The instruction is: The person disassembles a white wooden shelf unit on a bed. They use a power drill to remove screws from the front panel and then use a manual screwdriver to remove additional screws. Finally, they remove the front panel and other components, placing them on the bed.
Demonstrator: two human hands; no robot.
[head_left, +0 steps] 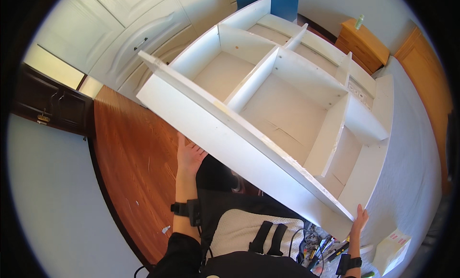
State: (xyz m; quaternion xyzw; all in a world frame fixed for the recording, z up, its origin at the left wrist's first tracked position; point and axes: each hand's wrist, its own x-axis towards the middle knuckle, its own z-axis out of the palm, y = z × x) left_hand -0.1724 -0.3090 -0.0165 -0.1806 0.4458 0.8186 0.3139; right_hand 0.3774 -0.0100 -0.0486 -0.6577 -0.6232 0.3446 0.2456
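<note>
A large white shelf unit [230, 148] with several square compartments fills the middle of the view, tilted, its long flat side toward me. My left hand [190, 158] is at the lower edge of that side, palm turned up. Its thumb and fingers are stretched apart, with the fingertips at or just under the edge; whether they bear weight I cannot tell. At the near right corner, my right hand [359, 221] grips the unit's edge, fingers curled round it. Part of that grip is hidden behind the board.
White cabinets [139, 38] stand at the far left, beside a dark wooden door [48, 101]. Scraps lie on the brown wood floor [129, 168]. A grey-covered bed [407, 148] is at right, near a wooden nightstand [362, 45]. Tools [321, 247] and a white box [393, 251] sit near my right arm.
</note>
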